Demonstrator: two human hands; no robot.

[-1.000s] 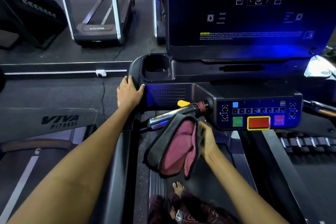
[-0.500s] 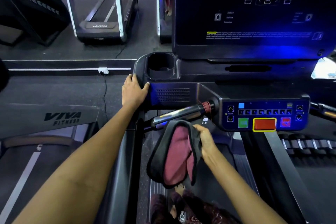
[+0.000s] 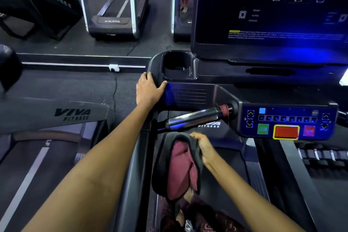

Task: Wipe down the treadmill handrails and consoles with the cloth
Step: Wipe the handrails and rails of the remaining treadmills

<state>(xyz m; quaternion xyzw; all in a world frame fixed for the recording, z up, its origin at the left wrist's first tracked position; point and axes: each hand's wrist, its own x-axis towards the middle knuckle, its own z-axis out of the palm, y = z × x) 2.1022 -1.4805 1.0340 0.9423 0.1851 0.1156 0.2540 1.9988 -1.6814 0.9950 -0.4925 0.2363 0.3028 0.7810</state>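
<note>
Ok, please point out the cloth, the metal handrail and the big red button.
cloth [image 3: 179, 167]: head view, on its maroon inner side.
metal handrail [image 3: 194, 117]: head view, on the middle of the shiny bar.
big red button [image 3: 286, 132]: head view, on its red centre.

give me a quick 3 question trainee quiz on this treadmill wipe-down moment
1. Which hand holds the cloth?
2. True or false: the cloth touches the chrome grip.
3. The left hand rests beside the: a) red button b) cup holder c) screen

Key: 1. right; 2. false, it hangs below the grip, apart from it; 3. b
</note>
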